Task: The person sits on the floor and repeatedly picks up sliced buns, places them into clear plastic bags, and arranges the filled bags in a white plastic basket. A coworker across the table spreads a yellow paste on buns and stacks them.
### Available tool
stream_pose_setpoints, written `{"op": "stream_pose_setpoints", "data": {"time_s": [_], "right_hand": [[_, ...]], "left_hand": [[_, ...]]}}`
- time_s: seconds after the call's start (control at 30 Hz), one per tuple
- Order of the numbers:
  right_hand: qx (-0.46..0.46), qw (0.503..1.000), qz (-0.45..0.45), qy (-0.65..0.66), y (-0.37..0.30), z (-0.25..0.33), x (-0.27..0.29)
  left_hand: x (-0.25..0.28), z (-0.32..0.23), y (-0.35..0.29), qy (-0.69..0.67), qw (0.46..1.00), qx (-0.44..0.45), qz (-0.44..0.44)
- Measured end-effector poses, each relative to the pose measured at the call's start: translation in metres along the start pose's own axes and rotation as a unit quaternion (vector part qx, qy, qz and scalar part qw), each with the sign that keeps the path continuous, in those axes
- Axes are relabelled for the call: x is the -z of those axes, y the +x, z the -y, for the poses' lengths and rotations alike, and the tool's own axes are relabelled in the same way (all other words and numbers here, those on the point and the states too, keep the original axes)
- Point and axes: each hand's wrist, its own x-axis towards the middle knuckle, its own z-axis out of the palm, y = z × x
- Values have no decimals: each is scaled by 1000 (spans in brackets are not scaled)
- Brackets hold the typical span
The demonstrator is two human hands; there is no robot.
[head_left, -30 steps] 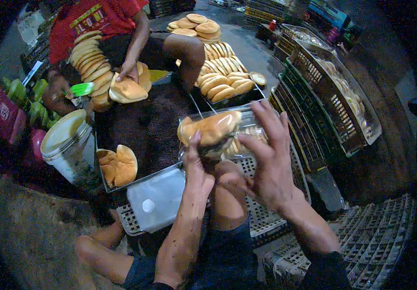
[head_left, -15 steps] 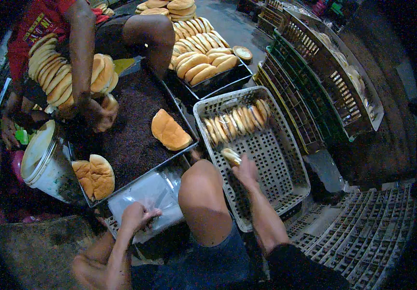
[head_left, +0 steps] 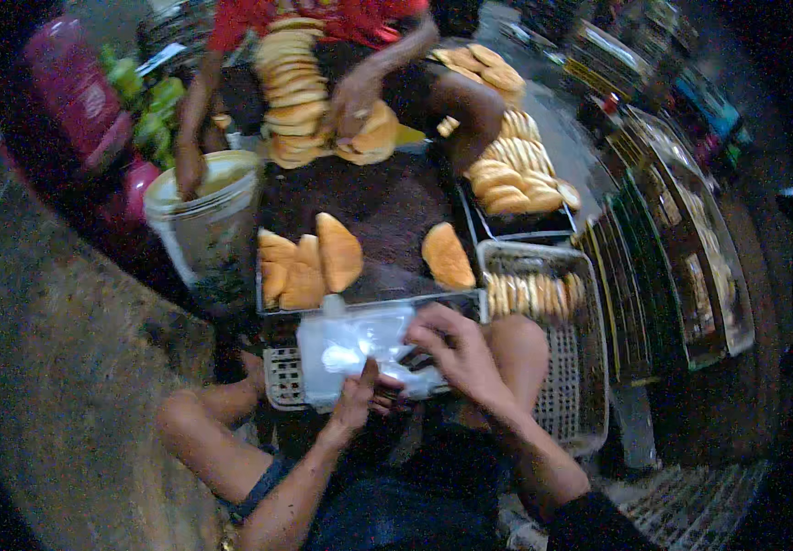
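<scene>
A stack of clear plastic bags (head_left: 323,354) lies shiny and flat in front of me, at the near edge of a metal tray (head_left: 378,301). My left hand (head_left: 358,395) is at the stack's near edge, thumb pointing up and fingers apart. Over the right side of the bags hangs my right hand (head_left: 461,354), its fingers bent but apart and slightly blurred; I see nothing held in it. Just beyond, the tray holds dark crumbly filling (head_left: 392,211), with split buns (head_left: 303,271) at its left corner and one bun half (head_left: 449,255) at its right.
Opposite, a person in red (head_left: 359,23) reaches one hand into a white bucket (head_left: 203,207), the other at a bun (head_left: 373,133) beside stacked buns (head_left: 291,92). A grey plastic crate (head_left: 603,367) with a row of wrapped buns (head_left: 534,294) stands right; stacked crates (head_left: 663,285) lie beyond.
My right hand has left the grey crate, where it held a wrapped bun, and come back over the bags. My view has turned right-to-left. The other person's hand has reached into the bucket.
</scene>
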Motion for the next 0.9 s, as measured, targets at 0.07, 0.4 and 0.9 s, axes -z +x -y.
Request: {"op": "stream_pose_setpoints", "data": {"time_s": [0.07, 0.4, 0.9], "right_hand": [[-111, 977, -16, 181, -15, -6, -6], [-90, 936, -113, 320, 22, -9, -60], [-8, 980, -123, -158, 162, -76, -34]], "left_hand": [[0, -5, -6, -308, 951, -14, 25], [55, -75, -4, -342, 865, -264, -255], [144, -86, 81, -356, 783, -318, -400]]}}
